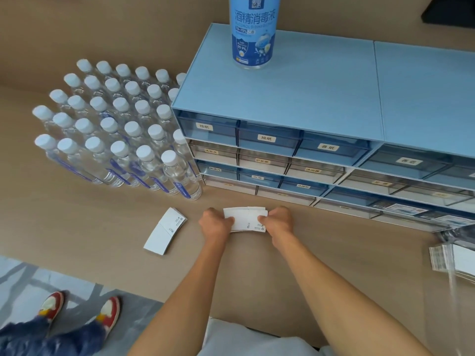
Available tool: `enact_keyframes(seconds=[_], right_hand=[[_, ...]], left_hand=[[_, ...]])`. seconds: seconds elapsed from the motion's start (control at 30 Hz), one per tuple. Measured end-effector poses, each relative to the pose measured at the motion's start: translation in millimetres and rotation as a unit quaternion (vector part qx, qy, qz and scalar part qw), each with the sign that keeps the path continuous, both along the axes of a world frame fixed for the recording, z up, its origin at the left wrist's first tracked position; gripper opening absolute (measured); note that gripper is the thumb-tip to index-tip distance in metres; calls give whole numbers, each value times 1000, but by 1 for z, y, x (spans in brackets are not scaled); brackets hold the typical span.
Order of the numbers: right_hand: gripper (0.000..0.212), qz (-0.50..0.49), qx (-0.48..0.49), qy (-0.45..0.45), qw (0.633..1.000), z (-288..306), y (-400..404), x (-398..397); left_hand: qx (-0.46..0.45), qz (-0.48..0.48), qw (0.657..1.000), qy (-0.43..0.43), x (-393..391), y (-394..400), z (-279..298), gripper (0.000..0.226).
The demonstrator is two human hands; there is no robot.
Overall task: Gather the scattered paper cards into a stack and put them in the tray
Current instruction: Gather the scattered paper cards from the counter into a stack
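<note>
my left hand [215, 223] and right hand [279, 220] clamp the short ends of a stack of paper cards [246, 219], white matte rectangles with small black print, their edges not quite flush, held just above the tan worktop [334, 253]. each grip is closed on the stack, thumbs on its near face. a second small pile of cards [165, 231] lies flat on the worktop to my left, fanned and slightly curved. beyond my hands stands a pale blue drawer cabinet [282, 98] with translucent labelled drawers, a blue-and-white disinfectant bottle [253, 32] upright on top. rows of clear plastic water bottles [115, 129] with white caps crowd its left side. clear plastic packaging [452, 255] sits at the right edge.
</note>
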State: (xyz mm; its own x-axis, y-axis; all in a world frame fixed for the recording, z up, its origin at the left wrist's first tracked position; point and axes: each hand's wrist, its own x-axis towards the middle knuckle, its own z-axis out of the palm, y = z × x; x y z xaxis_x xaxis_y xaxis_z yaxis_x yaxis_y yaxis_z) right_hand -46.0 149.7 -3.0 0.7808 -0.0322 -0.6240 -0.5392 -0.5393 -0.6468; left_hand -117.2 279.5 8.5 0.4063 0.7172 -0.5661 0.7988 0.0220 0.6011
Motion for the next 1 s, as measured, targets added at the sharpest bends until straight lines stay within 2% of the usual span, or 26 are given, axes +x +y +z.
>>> enact_keyframes(seconds=[0.07, 0.17, 0.23, 0.3, 0.47, 0.7, 0.83, 1.0], right_hand=[[19, -3, 25, 5, 1000, 0, -6, -2], [26, -2, 91, 44, 995, 0, -25, -3], [25, -1, 125, 57, 991, 1, -45, -5], [27, -11, 141, 52, 989, 0, -67, -11], [21, -57, 149, 0, 987, 7, -129, -31], [24, -123, 131, -90, 980, 17, -201, -45], [32, -155, 124, -126, 972, 15, -229, -52], [45, -148, 114, -128, 974, 5, -248, -67]], left_hand=[[1, -12, 1000, -4, -2, 0, -1, 27], [-18, -29, 999, -20, -9, -4, -5, 33], [-57, -47, 997, -34, -16, -13, -8, 41], [-103, -71, 991, -51, -22, -28, -10, 39], [-147, -141, 974, -95, -24, -75, -9, 17], [-127, -226, 956, -136, -4, -144, 0, 25], [-156, -236, 945, -162, -2, -170, 0, 23], [-146, -238, 945, -168, -12, -186, 1, 22]])
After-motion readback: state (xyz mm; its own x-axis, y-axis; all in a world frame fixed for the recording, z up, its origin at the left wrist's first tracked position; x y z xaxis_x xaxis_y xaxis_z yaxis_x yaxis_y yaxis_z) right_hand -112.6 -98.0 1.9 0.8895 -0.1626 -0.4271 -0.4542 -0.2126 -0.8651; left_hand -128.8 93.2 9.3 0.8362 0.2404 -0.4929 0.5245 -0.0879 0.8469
